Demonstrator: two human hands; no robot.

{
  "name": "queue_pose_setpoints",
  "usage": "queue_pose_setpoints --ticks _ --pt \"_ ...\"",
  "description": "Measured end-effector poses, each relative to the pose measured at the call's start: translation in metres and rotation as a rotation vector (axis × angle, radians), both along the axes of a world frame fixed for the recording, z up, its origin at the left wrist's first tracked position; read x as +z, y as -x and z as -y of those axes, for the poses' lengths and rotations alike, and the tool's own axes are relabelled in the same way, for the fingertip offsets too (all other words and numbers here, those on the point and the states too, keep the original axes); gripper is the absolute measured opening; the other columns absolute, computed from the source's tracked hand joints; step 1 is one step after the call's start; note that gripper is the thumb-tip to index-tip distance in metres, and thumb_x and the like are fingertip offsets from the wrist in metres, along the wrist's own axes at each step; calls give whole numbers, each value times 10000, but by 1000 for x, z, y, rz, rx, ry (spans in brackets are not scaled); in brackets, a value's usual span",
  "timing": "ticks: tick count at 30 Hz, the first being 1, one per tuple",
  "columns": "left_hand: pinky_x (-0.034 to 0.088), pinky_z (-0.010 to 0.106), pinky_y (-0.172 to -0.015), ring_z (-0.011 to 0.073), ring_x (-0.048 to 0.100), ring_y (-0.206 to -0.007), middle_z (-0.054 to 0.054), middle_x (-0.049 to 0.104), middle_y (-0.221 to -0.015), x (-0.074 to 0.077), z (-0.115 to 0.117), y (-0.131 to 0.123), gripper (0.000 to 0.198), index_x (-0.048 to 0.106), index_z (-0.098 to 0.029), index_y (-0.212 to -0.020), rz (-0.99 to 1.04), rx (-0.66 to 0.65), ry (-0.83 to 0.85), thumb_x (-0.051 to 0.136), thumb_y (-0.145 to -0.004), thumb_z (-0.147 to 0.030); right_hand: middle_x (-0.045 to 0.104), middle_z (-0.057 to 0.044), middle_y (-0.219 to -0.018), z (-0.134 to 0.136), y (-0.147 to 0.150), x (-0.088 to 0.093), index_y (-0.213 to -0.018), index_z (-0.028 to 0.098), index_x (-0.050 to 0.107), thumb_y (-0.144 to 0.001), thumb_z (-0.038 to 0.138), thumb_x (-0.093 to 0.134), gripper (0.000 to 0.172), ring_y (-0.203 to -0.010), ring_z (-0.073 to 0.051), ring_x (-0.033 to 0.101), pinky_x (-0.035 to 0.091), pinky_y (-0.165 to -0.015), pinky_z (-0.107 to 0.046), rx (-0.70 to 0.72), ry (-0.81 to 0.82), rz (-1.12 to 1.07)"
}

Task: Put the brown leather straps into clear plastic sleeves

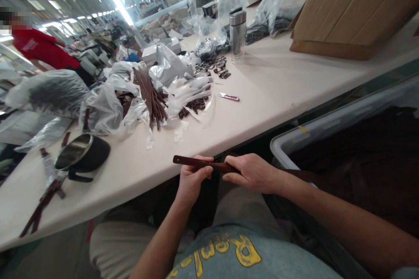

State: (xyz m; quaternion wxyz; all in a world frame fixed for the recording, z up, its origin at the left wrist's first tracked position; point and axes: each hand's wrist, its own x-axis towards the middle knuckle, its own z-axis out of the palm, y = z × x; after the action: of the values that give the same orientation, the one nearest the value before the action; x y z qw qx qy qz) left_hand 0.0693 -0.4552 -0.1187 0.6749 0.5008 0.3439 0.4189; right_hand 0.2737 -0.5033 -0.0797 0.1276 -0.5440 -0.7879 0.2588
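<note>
A dark brown leather strap (188,161) with a small hole near its tip is stretched between my two hands, just over the table's front edge. My left hand (193,178) pinches it, thumb on top, and the strap's end sticks out to the left. Closed round the same strap farther right is my right hand (250,172). Whatever joins or loops the strap between the hands is too small to make out. Beyond them on the table lie a bundle of brown straps (149,93), small dark brown loops (196,107) and metal buckles (221,67).
Thread snips (229,96) and a steel flask (237,35) stand out on the white table (262,109). A black mug (85,154) is at the left, a cardboard box (347,22) back right. A lined bin (284,148) sits at my right. A person in red (46,48) is far left.
</note>
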Motion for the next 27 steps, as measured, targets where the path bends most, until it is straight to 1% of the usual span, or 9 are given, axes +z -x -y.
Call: queue_pose_setpoints --ticks 4,8,11,14,15,17,21,24,27 --pt "436 203 -557 79 532 -544 -19 642 -619 2 5 -1 255 777 -186 -875 -21 -9 46 863 -660 -291 690 -39 -754 -1 2 -6 -868 185 575 -976 418 574 257 -701 -207 653 279 -555 -261 -9 -5 34" --pt "476 210 -567 104 594 -597 20 722 -756 -2 15 -11 273 775 -179 -859 -23 -66 110 881 -626 -273 684 -36 -753 2 5 -16 -865 185 595 -993 429 539 281 -668 -192 641 358 -569 -263 -9 -112 -53" --pt "511 217 -611 112 631 -616 18 727 -745 -2 12 -12 288 764 -180 -912 33 23 145 860 -667 -296 708 -104 -954 7 5 -11 -1017 162 627 -988 379 552 231 -853 -238 667 475 -727 -324 -56 -491 -143" --pt "529 209 -631 112 662 -617 7 720 -712 4 5 -7 332 745 -184 -940 124 203 233 860 -670 -340 686 -123 -1120 18 11 -3 -1132 173 622 -979 293 569 201 -1028 -244 632 472 -907 -382 52 -795 -294" --pt "529 203 -621 109 663 -605 5 719 -708 7 3 -6 350 741 -182 -934 150 252 253 869 -653 -347 695 -107 -1084 21 15 -3 -1109 181 636 -980 305 567 191 -993 -231 637 479 -896 -377 100 -760 -359" --pt "522 194 -601 102 654 -578 1 710 -690 14 3 -1 370 735 -175 -922 187 293 243 882 -628 -345 703 -90 -1009 25 25 -9 -1093 187 658 -979 421 555 281 -886 -214 653 513 -818 -359 121 -483 -530" --pt "514 207 -605 117 645 -589 6 694 -658 23 11 12 336 723 -173 -930 173 256 140 857 -667 -333 697 -118 -1132 21 36 -24 -1228 217 632 -917 675 508 567 -948 -266 691 566 -791 -386 -208 132 -1113" --pt "510 224 -624 134 642 -627 15 690 -662 21 17 28 312 710 -176 -945 128 255 114 826 -709 -344 707 -77 -1186 12 31 -19 -1174 262 671 -884 619 613 463 -1045 -264 676 565 -869 -396 -552 238 -1530" --pt "506 243 -639 147 638 -655 21 690 -689 10 20 46 337 702 -183 -988 79 287 125 797 -734 -383 753 -64 -1066 3 17 -1 -1021 232 730 -783 510 781 370 -992 -234 694 579 -860 -349 -749 232 -1686"
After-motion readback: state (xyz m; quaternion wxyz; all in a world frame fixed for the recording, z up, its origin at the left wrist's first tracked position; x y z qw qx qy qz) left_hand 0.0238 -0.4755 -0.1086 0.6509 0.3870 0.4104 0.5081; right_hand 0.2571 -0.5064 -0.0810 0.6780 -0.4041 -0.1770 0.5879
